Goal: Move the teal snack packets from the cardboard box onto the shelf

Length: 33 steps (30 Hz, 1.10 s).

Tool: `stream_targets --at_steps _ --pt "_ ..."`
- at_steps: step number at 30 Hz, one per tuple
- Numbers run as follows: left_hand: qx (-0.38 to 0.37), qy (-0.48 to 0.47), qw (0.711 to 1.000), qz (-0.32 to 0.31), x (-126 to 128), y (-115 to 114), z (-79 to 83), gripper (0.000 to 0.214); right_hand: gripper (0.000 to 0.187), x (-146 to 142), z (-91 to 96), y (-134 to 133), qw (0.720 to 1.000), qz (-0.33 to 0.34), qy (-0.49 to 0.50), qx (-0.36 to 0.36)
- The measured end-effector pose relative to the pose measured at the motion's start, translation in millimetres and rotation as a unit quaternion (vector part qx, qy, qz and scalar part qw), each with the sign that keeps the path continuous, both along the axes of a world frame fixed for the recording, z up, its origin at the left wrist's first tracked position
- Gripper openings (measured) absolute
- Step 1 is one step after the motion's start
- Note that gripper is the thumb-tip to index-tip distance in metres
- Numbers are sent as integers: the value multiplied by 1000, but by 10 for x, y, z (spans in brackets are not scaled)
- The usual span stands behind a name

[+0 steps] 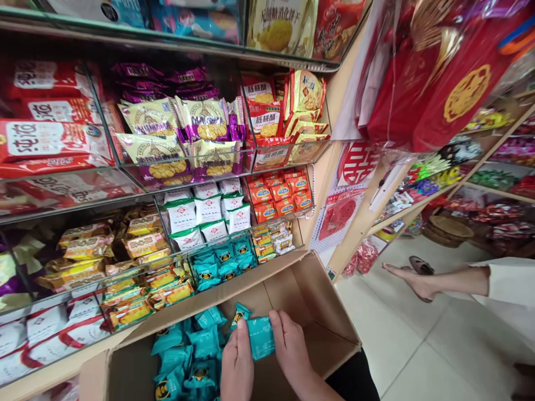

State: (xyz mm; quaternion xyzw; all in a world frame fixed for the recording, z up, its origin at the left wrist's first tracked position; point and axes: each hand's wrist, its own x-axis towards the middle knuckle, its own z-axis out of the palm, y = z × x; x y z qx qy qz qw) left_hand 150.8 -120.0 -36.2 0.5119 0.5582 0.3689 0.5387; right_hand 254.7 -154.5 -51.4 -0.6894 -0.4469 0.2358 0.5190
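Overall, shelf (305,236): stands across the far and left side, crowded with wrapped snacks.
Cardboard box (292,289): sits open and slanted at the near side, its far flap just before the shelf; what carries it is hidden, and leaning on one edge could tip it.
Teal packets (204,342): heap loosely at the box's left end; a tilt could make them slide right.
Right hand (290,345): closed on the right edge of the held packet (261,337), thumb on top, fingers mostly hidden.
Left hand (237,365): pinches the left edge, thumb up; uneven pulling between the two could crease or split the wrapper.
Held packet: between both hands over the box, right of the heap; a loosened pinch would probably drop it inside.
Small packet (239,313): just beyond the left thumb, contact unclear; a nudge could dislodge it.
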Motion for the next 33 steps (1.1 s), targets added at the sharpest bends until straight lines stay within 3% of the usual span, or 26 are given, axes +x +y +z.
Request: stream_targets --at_steps 6,14,19,22,25,27,28,30,33 --pt "-13 -20 999 -24 39 -17 127 48 37 40 65 17 999 -23 -22 20" --pt "-41 -51 998 2 112 -49 312 45 35 141 282 10 996 -31 -78 40" --pt "-64 -89 994 4 164 -54 356 48 36 148 388 1 993 -62 -65 76" --pt "-103 -64 993 -14 168 -10 402 52 35 235 422 1 981 -51 -129 132" --pt "-239 -120 961 -77 105 36 480 61 35 359 423 -23 930 24 -287 227" --pt "-337 -217 906 -134 38 47 536 58 35 406 415 -66 891 100 -360 260" --pt "-359 -260 884 -151 4 46 556 52 35 410 409 -94 884 136 -364 260" --pt "-339 -305 878 -149 -58 36 573 41 35 381 395 -156 906 168 -298 247" --pt "-222 -260 932 -119 -118 20 543 49 34 284 374 -221 976 113 -54 177"
